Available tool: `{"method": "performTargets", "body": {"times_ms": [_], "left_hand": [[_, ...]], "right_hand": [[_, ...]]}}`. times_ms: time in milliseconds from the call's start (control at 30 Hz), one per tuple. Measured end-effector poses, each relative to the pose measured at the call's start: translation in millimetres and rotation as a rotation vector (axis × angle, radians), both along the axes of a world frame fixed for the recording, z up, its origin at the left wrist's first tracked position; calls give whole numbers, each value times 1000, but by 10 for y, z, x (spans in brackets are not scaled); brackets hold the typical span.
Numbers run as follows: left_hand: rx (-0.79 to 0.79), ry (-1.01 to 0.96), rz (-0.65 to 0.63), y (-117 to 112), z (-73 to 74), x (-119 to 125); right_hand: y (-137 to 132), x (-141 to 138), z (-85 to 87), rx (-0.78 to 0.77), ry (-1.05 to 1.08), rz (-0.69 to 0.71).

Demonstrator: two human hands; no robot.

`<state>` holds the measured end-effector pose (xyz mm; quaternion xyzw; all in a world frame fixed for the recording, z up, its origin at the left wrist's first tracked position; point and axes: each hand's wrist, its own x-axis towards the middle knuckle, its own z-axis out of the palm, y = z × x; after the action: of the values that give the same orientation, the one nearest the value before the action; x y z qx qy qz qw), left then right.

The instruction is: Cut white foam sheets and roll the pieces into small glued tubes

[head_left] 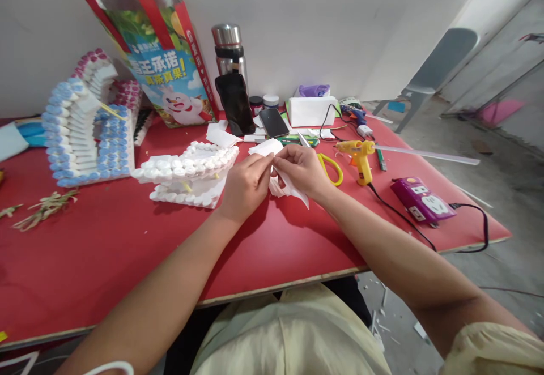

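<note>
Red-topped counter (pixel 178 261) runs along a pale wall (pixel 318 35) in my feed, with a littered concrete floor (pixel 505 194) and a grey plastic chair (pixel 442 60) at the right. By the wall I see a printed shopping bag (pixel 170 75) with red handles; I cannot make out its contents. Just beside it stands a steel thermos (pixel 227 35), capped, its lower part blocked by an upright black smartphone (pixel 235 103). Two small lidded jars (pixel 271 102) keep their insides hidden, and a second smartphone (pixel 274 122) lies flat near them.

Mid-counter, my left hand (pixel 249 185) and right hand (pixel 300 168) each have a pinching grip on a piece of white paper (pixel 298 192). It sits between a white layered craft model (pixel 187 165), partly covered by the left hand, and yellow-handled scissors (pixel 340 171). Farther left rises a blue-and-white craft model (pixel 72 131). To the right I have a yellow glue gun (pixel 360 160) and a purple power socket (pixel 420 198).
</note>
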<state>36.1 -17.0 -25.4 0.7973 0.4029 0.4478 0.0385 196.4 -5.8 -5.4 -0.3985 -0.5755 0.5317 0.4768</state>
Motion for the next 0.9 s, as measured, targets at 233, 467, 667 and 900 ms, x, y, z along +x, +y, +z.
{"method": "performTargets", "body": {"times_ms": [233, 467, 667, 900], "left_hand": [[-524, -533, -177, 62, 56, -36], [-494, -505, -127, 91, 56, -60], [-518, -501, -84, 83, 74, -41], [-544, -524, -103, 108, 47, -58]], "right_hand": [[45, 99, -43, 277, -255, -5], [54, 95, -59, 187, -248, -15], [125, 175, 3, -157, 68, 178], [184, 231, -20, -539, 266, 448]]}}
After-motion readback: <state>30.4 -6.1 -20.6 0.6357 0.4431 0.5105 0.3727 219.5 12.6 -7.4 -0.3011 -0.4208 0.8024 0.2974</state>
